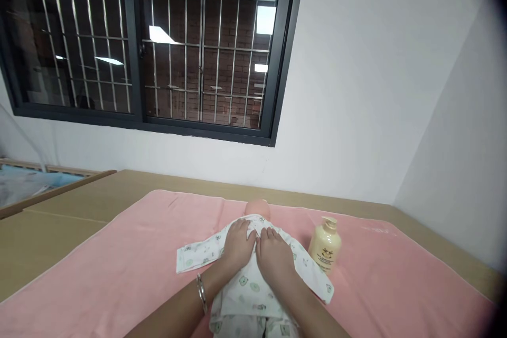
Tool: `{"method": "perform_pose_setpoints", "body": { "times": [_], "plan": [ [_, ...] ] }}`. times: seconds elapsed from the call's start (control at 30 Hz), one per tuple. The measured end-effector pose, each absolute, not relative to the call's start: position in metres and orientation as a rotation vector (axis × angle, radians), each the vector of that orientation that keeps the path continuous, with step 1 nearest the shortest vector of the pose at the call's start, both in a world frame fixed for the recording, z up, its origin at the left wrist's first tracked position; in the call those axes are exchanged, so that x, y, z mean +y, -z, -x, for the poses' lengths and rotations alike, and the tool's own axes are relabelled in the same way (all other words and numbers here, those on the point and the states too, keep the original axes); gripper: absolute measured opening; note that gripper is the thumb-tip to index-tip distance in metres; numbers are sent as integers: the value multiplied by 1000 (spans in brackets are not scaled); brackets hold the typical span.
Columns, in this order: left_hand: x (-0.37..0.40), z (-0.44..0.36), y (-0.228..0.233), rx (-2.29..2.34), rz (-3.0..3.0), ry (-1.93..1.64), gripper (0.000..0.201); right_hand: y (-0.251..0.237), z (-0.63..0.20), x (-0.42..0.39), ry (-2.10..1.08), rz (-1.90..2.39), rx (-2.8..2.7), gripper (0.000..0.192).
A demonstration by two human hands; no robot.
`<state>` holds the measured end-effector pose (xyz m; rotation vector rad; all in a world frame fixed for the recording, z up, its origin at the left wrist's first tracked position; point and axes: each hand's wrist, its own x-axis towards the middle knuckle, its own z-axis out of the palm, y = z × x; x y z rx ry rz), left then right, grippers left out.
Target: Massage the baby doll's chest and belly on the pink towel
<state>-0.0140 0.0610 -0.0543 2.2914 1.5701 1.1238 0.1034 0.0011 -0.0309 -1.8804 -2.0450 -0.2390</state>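
A baby doll (257, 209) lies on its back on a pink mat, with only its smooth, bald head showing past the collar. It is dressed in a white long-sleeved top (247, 296) printed with small green and grey figures, and matching trousers (237, 326) show at the bottom edge. My left hand (238, 245) rests flat on the left of the chest, fingers toward the collar. Close beside it, my right hand (274, 253) lies on the right of the chest in the same way. Both thumbs point to the middle of the top. Cloth under the palms is hidden.
A cream pump bottle (325, 245) stands just right of the doll's sleeve. The pink mat (130, 253) covers most of a wooden table (59, 232), which meets a white wall (348, 90) below a barred window (206, 53). A wooden-edged bed (35, 182) is at far left.
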Motion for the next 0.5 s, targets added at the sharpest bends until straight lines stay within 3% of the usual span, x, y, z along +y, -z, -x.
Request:
{"method": "perform_pose_setpoints", "body": {
  "times": [0.33, 0.5],
  "plan": [
    [47, 12, 51, 1583, -2312, -1282, 32, 40, -125, 26, -78, 1674, -1987, 52],
    [51, 12, 57, 1573, -2244, -1299, 33, 47, -128, 28, -88, 1623, -1956, 52]
  ]
}}
